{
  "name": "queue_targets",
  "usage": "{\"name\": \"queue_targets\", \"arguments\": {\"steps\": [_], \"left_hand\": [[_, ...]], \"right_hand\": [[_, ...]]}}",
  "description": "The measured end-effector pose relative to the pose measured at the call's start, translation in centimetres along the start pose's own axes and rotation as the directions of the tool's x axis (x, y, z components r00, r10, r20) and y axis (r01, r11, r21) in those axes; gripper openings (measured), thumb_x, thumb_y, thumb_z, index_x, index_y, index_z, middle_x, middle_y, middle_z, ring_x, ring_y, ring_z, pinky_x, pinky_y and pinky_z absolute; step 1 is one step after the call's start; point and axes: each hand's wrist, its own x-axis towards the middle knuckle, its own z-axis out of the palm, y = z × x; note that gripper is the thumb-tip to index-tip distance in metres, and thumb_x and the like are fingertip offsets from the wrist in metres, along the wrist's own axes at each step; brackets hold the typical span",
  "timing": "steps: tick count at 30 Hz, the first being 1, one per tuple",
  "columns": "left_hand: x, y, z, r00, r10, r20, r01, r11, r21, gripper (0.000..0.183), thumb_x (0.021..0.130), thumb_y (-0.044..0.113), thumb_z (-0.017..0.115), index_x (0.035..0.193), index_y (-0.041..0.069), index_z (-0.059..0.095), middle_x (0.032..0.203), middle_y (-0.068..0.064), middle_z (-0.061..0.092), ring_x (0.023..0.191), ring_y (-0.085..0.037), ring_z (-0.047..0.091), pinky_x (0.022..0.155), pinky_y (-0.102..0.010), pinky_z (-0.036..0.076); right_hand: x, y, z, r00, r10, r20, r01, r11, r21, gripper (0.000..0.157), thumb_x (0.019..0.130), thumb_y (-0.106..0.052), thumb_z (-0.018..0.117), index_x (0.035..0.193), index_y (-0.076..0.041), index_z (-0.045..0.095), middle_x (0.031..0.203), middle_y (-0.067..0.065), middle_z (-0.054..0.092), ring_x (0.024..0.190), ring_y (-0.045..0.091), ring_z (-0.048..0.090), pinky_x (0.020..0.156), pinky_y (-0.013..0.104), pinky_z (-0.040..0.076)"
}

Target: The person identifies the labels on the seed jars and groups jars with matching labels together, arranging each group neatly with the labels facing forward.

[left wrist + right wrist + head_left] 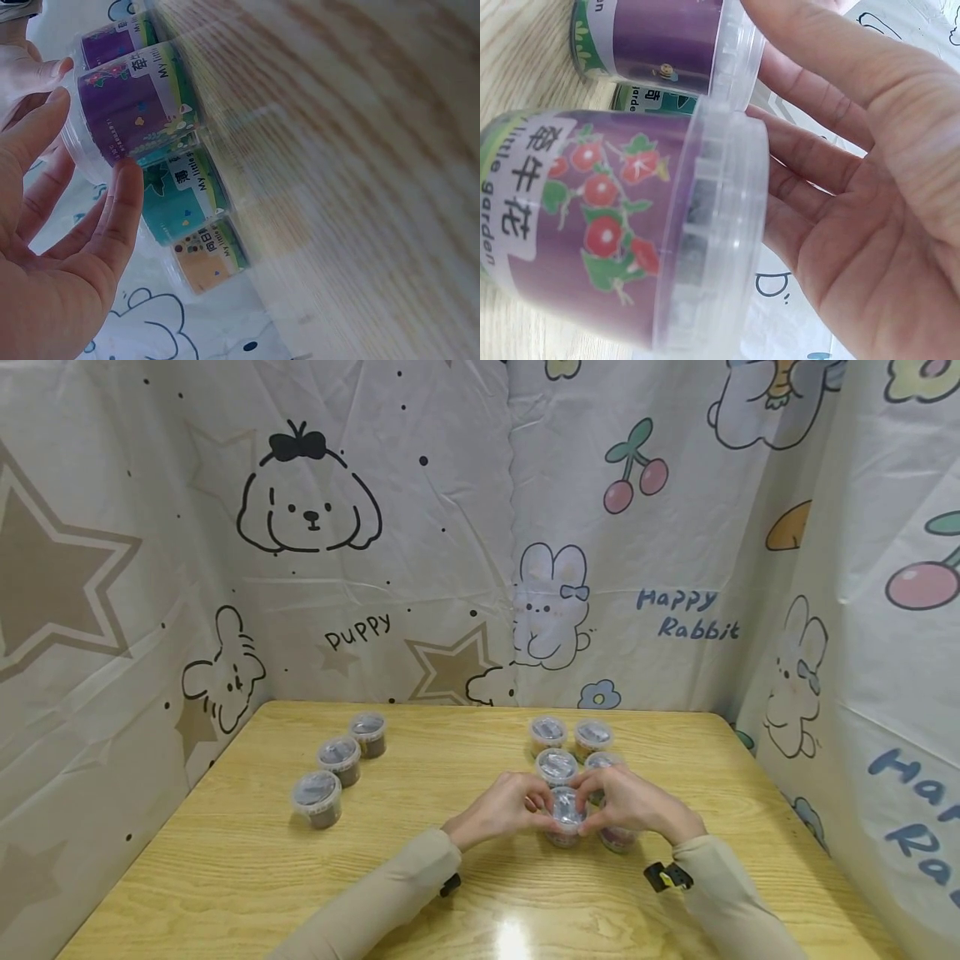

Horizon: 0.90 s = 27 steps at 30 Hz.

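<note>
Both hands are at a small purple-labelled plastic tub [567, 814] with a clear lid, at the front left of a two-column cluster. My left hand [498, 810] grips its lid from the left, with thumb and fingers on either side; in the left wrist view the purple tub [139, 105] stands upright on the table. From the right, my right hand [637, 802] holds the same lid between thumb and fingers. Another purple tub [585, 225], printed with red flowers, stands beside it. Behind are a teal-labelled tub [184, 195] and an orange-labelled tub [210, 259].
Three lidded tubs with dark contents stand in a slanting row on the left: a front tub [318, 802], a middle tub [340, 762] and a back tub [368, 735]. A printed curtain [450, 568] surrounds the wooden table [225, 877] at the back and sides.
</note>
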Motion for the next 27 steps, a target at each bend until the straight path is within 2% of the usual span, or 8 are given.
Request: {"name": "queue_targets", "arguments": {"steps": [7,12,16,21,27], "left_hand": [[-0.1,-0.2,0.0,1.000,0.003,-0.012,-0.003,1.000,0.014,0.023,0.072,0.038,0.074,0.080,0.019,0.064,0.082,0.010,0.062,0.078,-0.005,0.059,0.065,-0.014,0.048],[-0.3,0.0,-0.1,1.000,0.011,-0.026,-0.010,0.999,0.038,0.024,0.072,0.040,0.073,0.081,0.020,0.064,0.084,0.013,0.060,0.080,-0.009,0.059,0.061,-0.013,0.046],[-0.6,0.2,-0.1,0.999,0.005,-0.041,-0.002,0.999,0.054,0.027,0.072,0.043,0.073,0.084,0.020,0.065,0.100,0.007,0.059,0.090,-0.014,0.056,0.060,-0.013,0.045],[-1.1,0.2,-0.5,0.997,-0.022,-0.071,0.026,0.998,0.051,0.031,0.071,0.046,0.072,0.086,0.021,0.065,0.115,-0.001,0.057,0.101,-0.008,0.050,0.067,-0.016,0.046],[-1.5,-0.3,-1.2,0.993,0.001,-0.117,0.003,1.000,0.027,0.021,0.075,0.036,0.073,0.084,0.020,0.063,0.106,0.002,0.061,0.099,-0.006,0.051,0.071,-0.024,0.049]], "right_hand": [[0.0,-0.1,0.0,1.000,0.003,0.003,-0.003,1.000,0.009,0.017,0.066,-0.039,0.078,0.070,-0.033,0.063,0.118,0.001,0.058,0.108,0.020,0.052,0.078,0.033,0.045],[0.0,0.0,0.1,1.000,-0.007,0.007,0.007,1.000,0.029,0.018,0.066,-0.038,0.079,0.074,-0.030,0.064,0.118,0.002,0.058,0.108,0.021,0.052,0.081,0.038,0.047],[0.1,0.0,0.0,0.999,-0.035,-0.006,0.035,0.999,0.036,0.025,0.065,-0.037,0.079,0.084,-0.027,0.067,0.117,0.001,0.059,0.106,0.019,0.053,0.085,0.037,0.047],[0.3,-0.3,-0.3,0.997,-0.075,-0.025,0.076,0.997,0.032,0.036,0.068,-0.034,0.078,0.098,-0.020,0.068,0.112,-0.002,0.061,0.102,0.013,0.055,0.085,0.033,0.048],[1.1,-1.2,-0.6,0.995,-0.083,-0.062,0.086,0.995,0.053,0.033,0.073,-0.027,0.075,0.102,-0.014,0.066,0.100,-0.005,0.064,0.090,0.015,0.060,0.074,0.034,0.051]]}}
